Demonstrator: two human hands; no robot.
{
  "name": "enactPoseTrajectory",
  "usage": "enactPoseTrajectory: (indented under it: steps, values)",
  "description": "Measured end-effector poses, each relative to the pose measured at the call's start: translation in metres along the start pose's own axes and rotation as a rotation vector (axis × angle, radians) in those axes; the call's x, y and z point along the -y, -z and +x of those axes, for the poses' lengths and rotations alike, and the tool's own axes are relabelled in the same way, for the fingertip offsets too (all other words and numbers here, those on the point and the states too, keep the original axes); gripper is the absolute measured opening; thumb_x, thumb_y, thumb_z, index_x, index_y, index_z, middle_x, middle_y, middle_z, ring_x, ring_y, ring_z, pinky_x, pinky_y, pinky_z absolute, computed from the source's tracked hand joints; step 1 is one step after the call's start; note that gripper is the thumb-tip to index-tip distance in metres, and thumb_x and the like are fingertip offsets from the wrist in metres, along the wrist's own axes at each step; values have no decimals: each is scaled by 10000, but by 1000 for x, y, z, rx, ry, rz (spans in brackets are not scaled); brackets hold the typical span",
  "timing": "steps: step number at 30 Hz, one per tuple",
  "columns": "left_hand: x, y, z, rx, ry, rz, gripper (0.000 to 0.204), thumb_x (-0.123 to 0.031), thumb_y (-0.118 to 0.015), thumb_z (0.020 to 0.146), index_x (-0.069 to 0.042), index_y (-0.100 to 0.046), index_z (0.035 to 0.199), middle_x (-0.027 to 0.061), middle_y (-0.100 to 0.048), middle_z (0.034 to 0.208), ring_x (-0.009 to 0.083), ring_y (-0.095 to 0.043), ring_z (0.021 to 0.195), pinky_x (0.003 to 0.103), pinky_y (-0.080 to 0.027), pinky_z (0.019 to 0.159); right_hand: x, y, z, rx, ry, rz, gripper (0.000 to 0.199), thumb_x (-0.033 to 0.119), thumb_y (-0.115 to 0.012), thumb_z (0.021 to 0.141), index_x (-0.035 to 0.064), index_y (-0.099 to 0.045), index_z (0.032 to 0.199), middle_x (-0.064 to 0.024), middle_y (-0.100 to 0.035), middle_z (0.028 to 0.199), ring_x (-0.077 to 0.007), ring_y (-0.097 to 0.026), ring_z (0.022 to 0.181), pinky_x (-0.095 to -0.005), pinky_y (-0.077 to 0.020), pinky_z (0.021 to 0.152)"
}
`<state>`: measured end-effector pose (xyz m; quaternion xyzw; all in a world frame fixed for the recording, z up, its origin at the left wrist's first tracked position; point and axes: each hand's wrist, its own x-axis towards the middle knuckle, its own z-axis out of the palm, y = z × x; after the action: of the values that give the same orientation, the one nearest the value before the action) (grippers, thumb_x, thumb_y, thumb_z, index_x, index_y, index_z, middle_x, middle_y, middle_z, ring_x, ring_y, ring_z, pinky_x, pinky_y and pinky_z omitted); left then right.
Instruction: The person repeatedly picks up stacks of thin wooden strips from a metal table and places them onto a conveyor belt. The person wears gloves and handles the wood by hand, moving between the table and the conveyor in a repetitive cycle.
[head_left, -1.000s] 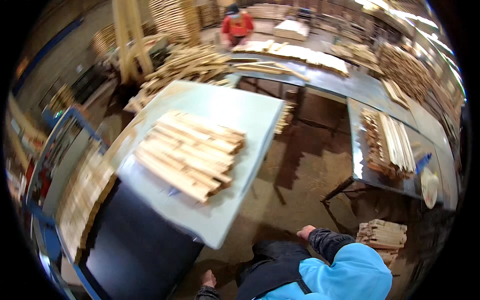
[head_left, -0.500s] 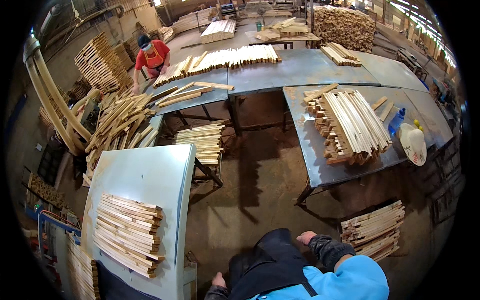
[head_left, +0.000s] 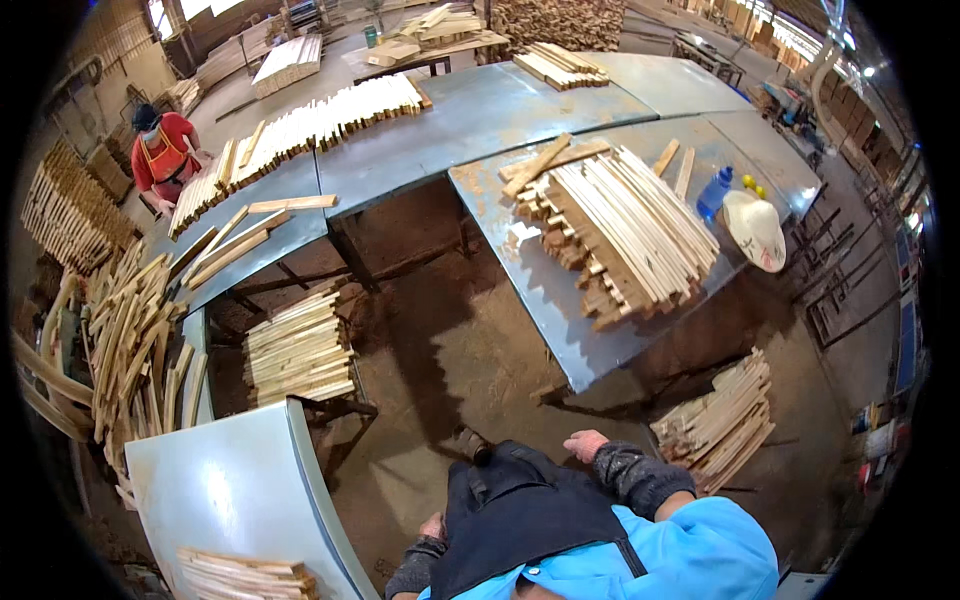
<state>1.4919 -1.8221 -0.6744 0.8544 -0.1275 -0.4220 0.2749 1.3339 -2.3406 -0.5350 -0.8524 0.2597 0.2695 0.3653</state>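
Observation:
My right hand hangs in front of my dark apron, near a low stack of wooden strips on the right. Its fingers point forward, loosely apart, with nothing seen in them. At my other side, my left hand is low beside the apron, its fingers mostly hidden. The closest thing to it is the pale metal table, which bears a layer of wooden strips. Neither hand touches any wood. Ahead right, a thick pile of strips lies on a metal-topped table.
Beyond, a co-worker in red stands by a long row of strips. A jumbled heap of strips lies at the left, and stacked strips sit under the tables. A blue bottle and a pale hat rest on the right table.
My view has swung to the right and forward, so tables and piles sit further left and the near left table lower. Both hands stay low at my sides, without wood.

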Motion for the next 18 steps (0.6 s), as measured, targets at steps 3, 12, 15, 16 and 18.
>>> enactPoseTrajectory:
  steps: [3, 12, 15, 16, 18]
  values:
    - [-1, 26, 58, -40, -77, 35, 469, -450, -522, 1090, -64, -731, 1254, 191, -754, 1165, 350, -693, 1104, 460, -526, 990, -22, 18, 17, -177, 362, -372, 258, 152, -616, 1005, 64, -731, 1219, -194, -722, 1202, -411, -679, 1145, -479, -564, 944]
    - [-227, 179, 104, -305, 139, -602, 602, -468, -582, 1057, 30, -678, 1381, 235, -713, 1371, 378, -659, 1286, 459, -500, 1087, -1, 18, 106, 50, 15, 538, 244, 181, -612, 1012, 78, -574, 794, -27, -528, 696, -180, -483, 578, -357, -371, 540]
    - [-215, 137, 109, -465, 97, -737, 603, -471, -625, 1027, 34, -692, 1349, 239, -708, 1380, 396, -654, 1283, 461, -499, 1077, 27, 57, 135, 121, 136, 454, 126, 149, -622, 1018, 69, -617, 920, -16, -531, 713, -183, -498, 596, -365, -391, 557]
    - [-214, 129, 100, -439, 54, -728, 596, -467, -634, 1018, 34, -699, 1334, 242, -708, 1376, 401, -654, 1276, 462, -500, 1072, 31, 68, 143, 220, 36, 675, 114, 167, -652, 990, 86, -623, 914, -11, -537, 726, -196, -530, 617, -377, -429, 563]
    - [-200, 104, 89, -345, 161, -606, 581, -471, -617, 1017, 26, -716, 1301, 258, -710, 1356, 425, -657, 1236, 465, -501, 1059, 50, 88, 153, 274, 34, 934, 71, 178, -655, 973, 136, -614, 933, -2, -524, 722, -168, -501, 572, -324, -420, 521]
